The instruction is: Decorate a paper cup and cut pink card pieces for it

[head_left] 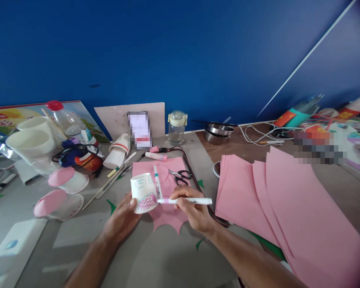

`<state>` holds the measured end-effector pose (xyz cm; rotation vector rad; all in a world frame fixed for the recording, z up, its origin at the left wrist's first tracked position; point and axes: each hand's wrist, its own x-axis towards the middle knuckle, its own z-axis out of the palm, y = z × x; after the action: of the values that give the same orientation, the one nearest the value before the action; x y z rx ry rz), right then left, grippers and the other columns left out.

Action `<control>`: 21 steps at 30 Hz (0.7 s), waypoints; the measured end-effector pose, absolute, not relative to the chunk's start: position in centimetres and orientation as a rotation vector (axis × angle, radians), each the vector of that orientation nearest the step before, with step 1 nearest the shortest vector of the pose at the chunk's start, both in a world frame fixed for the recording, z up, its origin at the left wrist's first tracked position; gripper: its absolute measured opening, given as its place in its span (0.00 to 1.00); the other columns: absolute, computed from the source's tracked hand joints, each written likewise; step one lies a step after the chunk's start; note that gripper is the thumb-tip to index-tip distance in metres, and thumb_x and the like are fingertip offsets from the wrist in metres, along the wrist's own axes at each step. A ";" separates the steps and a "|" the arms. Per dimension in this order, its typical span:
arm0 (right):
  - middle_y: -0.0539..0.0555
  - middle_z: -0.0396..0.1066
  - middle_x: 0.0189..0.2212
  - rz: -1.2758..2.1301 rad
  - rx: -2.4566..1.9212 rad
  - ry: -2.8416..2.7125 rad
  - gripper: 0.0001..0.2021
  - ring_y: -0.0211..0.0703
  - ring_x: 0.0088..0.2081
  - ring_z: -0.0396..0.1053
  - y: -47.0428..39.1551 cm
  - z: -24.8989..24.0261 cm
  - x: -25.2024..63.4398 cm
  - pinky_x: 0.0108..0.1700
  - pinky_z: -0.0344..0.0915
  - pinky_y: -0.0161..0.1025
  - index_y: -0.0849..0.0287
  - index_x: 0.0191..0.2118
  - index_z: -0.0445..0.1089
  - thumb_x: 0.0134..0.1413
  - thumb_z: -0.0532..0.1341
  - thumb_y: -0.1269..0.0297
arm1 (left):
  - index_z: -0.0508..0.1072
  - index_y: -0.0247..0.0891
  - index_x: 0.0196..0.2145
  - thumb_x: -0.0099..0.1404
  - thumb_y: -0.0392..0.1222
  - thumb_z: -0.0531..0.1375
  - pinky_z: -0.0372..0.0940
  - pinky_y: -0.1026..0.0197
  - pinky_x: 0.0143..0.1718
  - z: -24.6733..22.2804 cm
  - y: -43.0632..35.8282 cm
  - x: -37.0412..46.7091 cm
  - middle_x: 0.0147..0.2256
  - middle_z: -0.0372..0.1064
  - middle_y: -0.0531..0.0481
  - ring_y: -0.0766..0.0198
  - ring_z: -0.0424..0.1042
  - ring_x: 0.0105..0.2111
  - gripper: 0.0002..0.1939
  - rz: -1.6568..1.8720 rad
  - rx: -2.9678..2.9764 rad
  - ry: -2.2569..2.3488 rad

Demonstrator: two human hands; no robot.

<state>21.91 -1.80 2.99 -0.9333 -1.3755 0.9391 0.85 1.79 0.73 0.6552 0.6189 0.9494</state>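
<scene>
A white paper cup (144,188) with teal marks and a pink crosshatched patch lies tilted in my left hand (123,218), whose thumb presses on its rim. My right hand (195,212) pinches a white marker (198,201), its tip at the cup's right edge beside the pink patch. Under both hands is pink paper (168,224) with a scalloped edge. On this paper lie another marker (156,178) with a teal band, partly behind the cup, and black-handled scissors (183,175).
Pink sheets (246,188) are stacked at the right. At the left stand two cups with pink tops (61,176), stacked white cups (31,142) and a bottle (67,120). A phone (140,130), glass jar (177,130) and metal bowls (217,134) line the back.
</scene>
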 end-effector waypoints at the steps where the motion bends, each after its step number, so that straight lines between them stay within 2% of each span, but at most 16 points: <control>1: 0.49 0.66 0.22 0.935 -0.932 -1.378 0.11 0.38 0.24 0.62 -1.8 3.0 21.9 0.27 0.60 0.37 0.58 0.31 0.72 0.58 0.56 0.61 | 0.68 0.36 0.57 0.57 0.45 0.66 0.62 0.51 0.54 0.8 1.8 0.9 0.45 0.77 0.40 0.47 0.73 0.47 0.31 0.945 0.664 0.620; 5: 0.50 0.68 0.24 0.919 -0.914 -1.376 0.09 0.39 0.26 0.64 -1.8 2.9 21.9 0.29 0.61 0.37 0.58 0.34 0.72 0.59 0.56 0.62 | 0.67 0.36 0.58 0.57 0.46 0.66 0.61 0.49 0.55 1.1 1.8 1.2 0.45 0.76 0.40 0.46 0.72 0.49 0.32 0.933 0.687 0.618; 9: 0.49 0.66 0.22 0.928 -0.909 -1.385 0.10 0.38 0.26 0.63 -1.7 2.8 21.9 0.29 0.60 0.37 0.57 0.31 0.72 0.59 0.56 0.61 | 0.66 0.37 0.59 0.57 0.45 0.66 0.60 0.49 0.56 1.0 1.8 1.2 0.46 0.76 0.40 0.46 0.72 0.50 0.33 0.938 0.675 0.627; 13: 0.50 0.68 0.24 0.905 -0.925 -1.393 0.10 0.38 0.26 0.64 -1.7 2.9 21.9 0.29 0.61 0.37 0.58 0.34 0.72 0.59 0.56 0.60 | 0.65 0.36 0.60 0.56 0.46 0.66 0.60 0.49 0.57 0.9 1.8 1.1 0.45 0.77 0.40 0.45 0.71 0.51 0.35 0.937 0.669 0.630; 21: 0.50 0.67 0.24 0.935 -0.931 -1.379 0.10 0.37 0.25 0.63 -1.7 3.1 21.8 0.28 0.60 0.36 0.58 0.32 0.72 0.58 0.56 0.61 | 0.66 0.36 0.59 0.56 0.45 0.67 0.61 0.49 0.55 1.5 1.7 1.5 0.45 0.77 0.40 0.45 0.71 0.50 0.34 0.939 0.690 0.648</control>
<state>21.85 -1.65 3.06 -0.9313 -1.3790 0.9346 1.50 1.70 1.46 0.6902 0.6477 0.9392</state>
